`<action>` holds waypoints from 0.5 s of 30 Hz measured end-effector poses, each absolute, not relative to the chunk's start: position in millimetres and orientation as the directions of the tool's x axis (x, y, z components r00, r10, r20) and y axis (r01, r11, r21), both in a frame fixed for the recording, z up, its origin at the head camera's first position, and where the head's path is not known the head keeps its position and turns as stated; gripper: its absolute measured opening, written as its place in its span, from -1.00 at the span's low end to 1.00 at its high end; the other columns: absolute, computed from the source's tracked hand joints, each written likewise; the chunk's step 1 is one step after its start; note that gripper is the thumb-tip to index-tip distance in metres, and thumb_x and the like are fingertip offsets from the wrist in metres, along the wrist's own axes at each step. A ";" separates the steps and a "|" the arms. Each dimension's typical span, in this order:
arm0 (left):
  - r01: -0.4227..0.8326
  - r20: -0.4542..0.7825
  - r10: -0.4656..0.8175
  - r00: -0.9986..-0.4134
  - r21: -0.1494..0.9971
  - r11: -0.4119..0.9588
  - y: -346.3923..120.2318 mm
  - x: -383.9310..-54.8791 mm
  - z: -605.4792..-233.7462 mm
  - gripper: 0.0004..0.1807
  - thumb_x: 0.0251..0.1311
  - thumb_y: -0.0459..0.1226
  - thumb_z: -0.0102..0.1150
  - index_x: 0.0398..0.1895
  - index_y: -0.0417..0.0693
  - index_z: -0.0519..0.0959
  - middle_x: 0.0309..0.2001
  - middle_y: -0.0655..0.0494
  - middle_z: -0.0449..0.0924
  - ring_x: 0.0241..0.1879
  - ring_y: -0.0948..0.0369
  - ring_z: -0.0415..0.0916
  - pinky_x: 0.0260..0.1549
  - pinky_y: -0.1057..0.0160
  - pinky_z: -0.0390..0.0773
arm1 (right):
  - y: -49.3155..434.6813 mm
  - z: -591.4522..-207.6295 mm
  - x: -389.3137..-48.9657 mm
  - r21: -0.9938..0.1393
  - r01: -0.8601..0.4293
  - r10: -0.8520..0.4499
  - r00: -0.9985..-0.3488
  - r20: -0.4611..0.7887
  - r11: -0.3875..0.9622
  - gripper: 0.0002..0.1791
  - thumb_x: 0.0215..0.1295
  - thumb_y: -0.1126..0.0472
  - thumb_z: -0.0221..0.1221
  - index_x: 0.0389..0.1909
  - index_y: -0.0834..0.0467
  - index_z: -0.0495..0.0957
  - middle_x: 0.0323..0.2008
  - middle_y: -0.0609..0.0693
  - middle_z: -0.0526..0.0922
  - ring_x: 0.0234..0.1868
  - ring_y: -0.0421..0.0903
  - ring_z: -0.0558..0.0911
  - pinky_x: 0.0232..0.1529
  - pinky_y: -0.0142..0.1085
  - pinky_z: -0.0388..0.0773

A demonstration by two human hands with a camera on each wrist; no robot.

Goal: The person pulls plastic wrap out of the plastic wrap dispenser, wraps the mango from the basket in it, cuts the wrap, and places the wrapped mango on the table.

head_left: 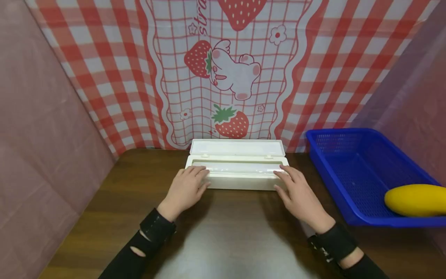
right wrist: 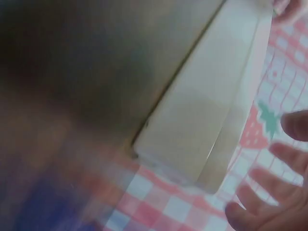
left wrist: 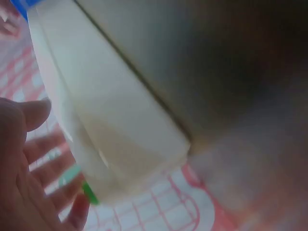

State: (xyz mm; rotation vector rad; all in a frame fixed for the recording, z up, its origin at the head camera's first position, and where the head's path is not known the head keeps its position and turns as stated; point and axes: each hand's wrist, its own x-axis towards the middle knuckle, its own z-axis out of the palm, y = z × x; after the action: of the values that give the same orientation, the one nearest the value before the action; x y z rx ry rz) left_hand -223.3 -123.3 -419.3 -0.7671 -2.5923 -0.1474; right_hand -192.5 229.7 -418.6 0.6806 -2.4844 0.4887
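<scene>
A long white box [head_left: 240, 183], like a cling film dispenser, lies crosswise at the back of the table. Its lid [head_left: 238, 148] is tilted back, and a shiny clear film or roll [head_left: 240, 168] shows in the opening. My left hand [head_left: 184, 190] is at the left end, fingertips over the top edge and thumb near the front face. At the right end, my right hand [head_left: 299, 195] mirrors it with fingers spread. Both wrist views show the box's front wall [left wrist: 110, 101] [right wrist: 197, 106] beside loosely extended fingers. Whether the fingertips touch the film cannot be told.
A blue plastic basket [head_left: 329, 190] stands to the right, holding a smooth yellow rounded object [head_left: 414, 200]. Behind the box hangs a red-and-white strawberry cloth [head_left: 115, 77]. The brown wooden table [head_left: 226, 232] extends in front.
</scene>
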 end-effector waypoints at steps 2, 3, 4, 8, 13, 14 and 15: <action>0.550 0.434 0.497 -0.751 -0.004 0.835 -126.1 -232.0 -416.8 -0.57 0.19 0.01 0.07 0.06 0.02 0.54 0.06 0.10 0.50 0.05 0.13 0.37 -0.10 0.08 0.36 | 233.5 -418.3 -203.5 -0.199 -0.563 -0.386 -0.743 0.547 0.802 -0.56 0.21 0.11 0.15 0.09 0.20 0.45 0.11 0.18 0.42 0.16 0.15 0.31 0.13 0.02 0.21; 0.554 0.435 0.497 -0.751 0.007 0.832 -127.3 -235.1 -415.5 -0.58 0.18 0.00 0.09 0.04 0.03 0.55 0.04 0.11 0.51 0.03 0.14 0.38 -0.12 0.08 0.37 | 234.6 -418.6 -207.6 -0.200 -0.555 -0.387 -0.754 0.531 0.807 -0.58 0.23 0.10 0.14 0.07 0.20 0.46 0.08 0.16 0.45 0.14 0.13 0.33 0.13 0.00 0.22; 0.558 0.432 0.497 -0.753 0.016 0.830 -128.1 -237.3 -414.0 -0.59 0.17 -0.01 0.10 0.03 0.03 0.56 0.02 0.12 0.52 0.02 0.14 0.39 -0.11 0.08 0.37 | 235.5 -419.2 -210.9 -0.201 -0.542 -0.385 -0.768 0.511 0.816 -0.58 0.24 0.08 0.12 0.06 0.20 0.47 0.05 0.14 0.47 0.13 0.11 0.34 0.13 -0.02 0.22; 0.561 0.406 0.496 -0.768 0.050 0.827 -129.0 -243.0 -412.2 -0.58 0.19 -0.03 0.09 0.06 -0.01 0.54 0.05 0.09 0.50 0.03 0.13 0.39 -0.05 0.06 0.36 | 236.8 -421.3 -217.6 -0.214 -0.481 -0.346 -0.816 0.462 0.850 -0.58 0.27 0.02 0.08 0.06 0.17 0.49 0.01 0.09 0.51 0.11 0.06 0.33 0.11 -0.05 0.26; 0.544 0.357 0.480 -0.801 0.101 0.833 -129.2 -250.2 -414.9 -0.53 0.26 -0.03 -0.01 0.16 -0.06 0.46 0.15 0.06 0.43 0.10 0.10 0.33 -0.03 0.03 0.36 | 234.6 -417.7 -224.8 -0.194 -0.476 -0.332 -0.801 0.498 0.858 -0.60 0.25 0.03 0.10 0.00 0.20 0.54 -0.08 0.10 0.58 0.00 0.07 0.41 0.05 -0.07 0.25; 0.540 0.358 0.473 -0.805 0.113 0.834 -129.2 -252.3 -414.8 -0.53 0.28 -0.04 -0.03 0.17 -0.06 0.46 0.15 0.07 0.43 0.09 0.11 0.34 -0.04 0.03 0.36 | 234.0 -416.6 -227.1 -0.182 -0.477 -0.335 -0.796 0.504 0.860 -0.59 0.24 0.02 0.11 -0.01 0.20 0.55 -0.11 0.09 0.58 -0.04 0.06 0.41 0.03 -0.08 0.24; 0.538 0.363 0.466 -0.807 0.123 0.834 -129.3 -254.7 -414.6 -0.55 0.29 -0.05 -0.05 0.16 -0.05 0.46 0.14 0.08 0.44 0.07 0.12 0.34 -0.06 0.03 0.37 | 233.4 -415.3 -229.5 -0.172 -0.478 -0.340 -0.793 0.506 0.861 -0.59 0.24 0.02 0.12 -0.02 0.20 0.55 -0.13 0.09 0.58 -0.08 0.07 0.41 0.00 -0.08 0.23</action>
State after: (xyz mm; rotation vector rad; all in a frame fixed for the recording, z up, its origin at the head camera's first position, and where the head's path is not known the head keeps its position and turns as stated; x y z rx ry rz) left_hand -254.7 -129.3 -414.6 -0.7592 -2.6958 -0.3151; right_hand -229.5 233.4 -415.3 0.5998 -2.5653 0.4030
